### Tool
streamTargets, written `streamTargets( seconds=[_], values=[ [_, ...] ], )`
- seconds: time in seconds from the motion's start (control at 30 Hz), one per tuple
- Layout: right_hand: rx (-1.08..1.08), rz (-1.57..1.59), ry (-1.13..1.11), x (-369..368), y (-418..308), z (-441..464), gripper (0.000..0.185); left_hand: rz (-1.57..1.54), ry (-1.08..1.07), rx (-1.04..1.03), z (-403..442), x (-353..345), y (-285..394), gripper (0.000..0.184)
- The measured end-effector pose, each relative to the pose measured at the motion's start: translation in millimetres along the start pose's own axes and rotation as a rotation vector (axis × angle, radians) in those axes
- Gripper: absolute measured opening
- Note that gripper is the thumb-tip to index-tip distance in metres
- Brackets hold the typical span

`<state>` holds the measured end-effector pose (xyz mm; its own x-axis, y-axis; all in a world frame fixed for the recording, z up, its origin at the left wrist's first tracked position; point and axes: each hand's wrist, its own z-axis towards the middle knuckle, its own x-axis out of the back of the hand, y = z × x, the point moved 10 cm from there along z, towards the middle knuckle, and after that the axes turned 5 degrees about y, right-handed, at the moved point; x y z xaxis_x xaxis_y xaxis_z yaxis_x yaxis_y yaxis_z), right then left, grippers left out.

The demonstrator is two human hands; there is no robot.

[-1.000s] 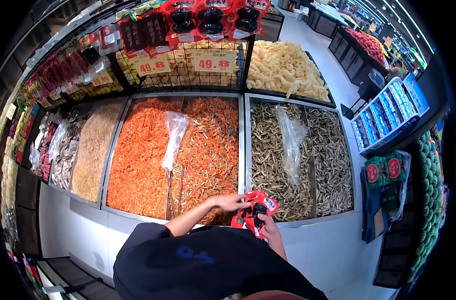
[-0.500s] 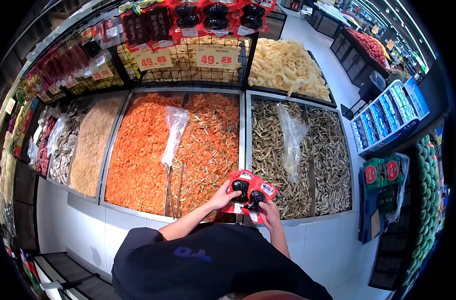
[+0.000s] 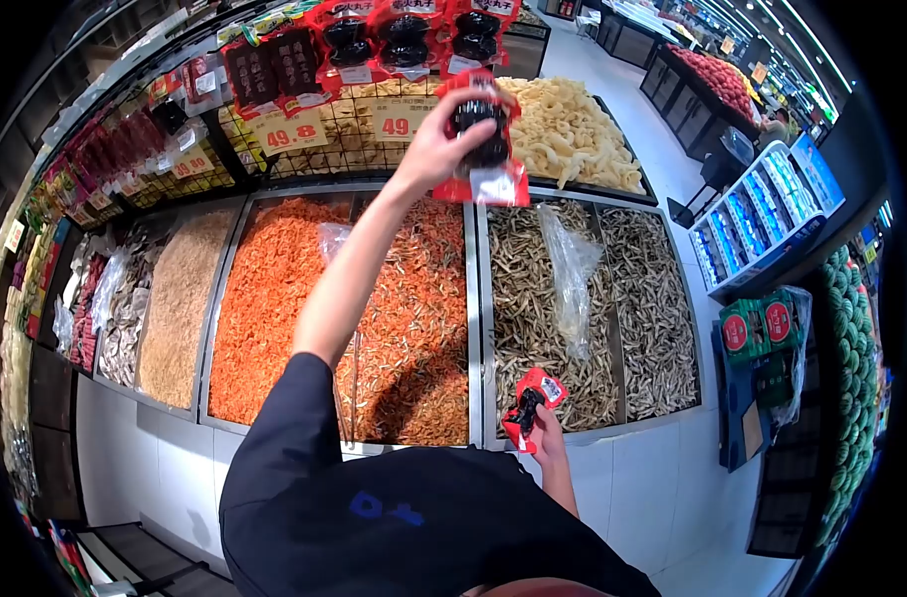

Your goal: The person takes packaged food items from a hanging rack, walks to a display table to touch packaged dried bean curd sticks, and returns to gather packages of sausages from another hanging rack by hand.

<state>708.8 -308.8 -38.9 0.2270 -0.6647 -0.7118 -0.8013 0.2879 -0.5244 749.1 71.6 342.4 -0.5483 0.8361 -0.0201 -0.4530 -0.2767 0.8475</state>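
The larger packet, a red plastic pouch with dark, rounded contents and a pale label (image 3: 489, 151), is up in the left hand (image 3: 435, 145), in front of the row of similar red pouches (image 3: 409, 42) on the black wire rack (image 3: 349, 162). Its fingers are partly curled, thumb across the dark middle. It looks fairly weighty and firm at the centre, with thin, flexible, probably slick edges — a grip across the filled part should hold better than a corner pinch.

The smaller red pouch with black contents (image 3: 529, 408) is low in the right hand (image 3: 549, 440), fingers closed around one side; their exact spread I cannot tell. It seems lighter and easily bent, best held by its bulge.

Beneath lie the metal-edged bins: orange dried shreds (image 3: 274, 308) and small grey-brown dried fish (image 3: 655, 308) — a crumpled clear bag (image 3: 573, 289) rests among the fish.
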Motion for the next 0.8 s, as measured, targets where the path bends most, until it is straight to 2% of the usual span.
streamTargets(
  seconds=[0.03, 0.1, 0.17, 0.23, 0.3, 0.37, 0.4, 0.6, 0.8],
  values=[
    [-0.006, -0.005, -0.01, -4, 0, 0, 0.033, 0.12, 0.089, -0.135, 24, 9, 11, 0.053],
    [-0.007, -0.01, -0.02, -12, 0, -5, 0.033, 0.111, 0.126, -0.158, 58, 16, 21, 0.056],
    [-0.007, -0.034, -0.027, -21, -2, -9, 0.029, 0.16, 0.17, -0.306, 79, 18, 44, 0.059],
    [0.014, -0.041, 0.002, -7, 2, -6, 0.029, 0.23, 0.172, -0.357, 94, 18, 52, 0.06],
    [-0.037, -0.012, 0.022, 7, 10, -3, 0.03, 0.26, 0.135, -0.282, 109, 21, 39, 0.059],
    [-0.041, -0.018, 0.011, 4, 10, -4, 0.031, 0.497, 0.214, -0.447, 108, 21, 52, 0.061],
    [-0.04, -0.013, 0.025, 10, 13, -2, 0.031, 0.342, 0.133, -0.289, 116, 23, 36, 0.062],
    [-0.056, 0.021, 0.04, 1, 8, -2, 0.03, 0.263, 0.062, -0.185, 114, 20, 32, 0.062],
    [-0.022, 0.033, 0.058, -6, -3, 0, 0.027, 0.389, 0.115, -0.247, 128, 33, 20, 0.064]
  ],
)
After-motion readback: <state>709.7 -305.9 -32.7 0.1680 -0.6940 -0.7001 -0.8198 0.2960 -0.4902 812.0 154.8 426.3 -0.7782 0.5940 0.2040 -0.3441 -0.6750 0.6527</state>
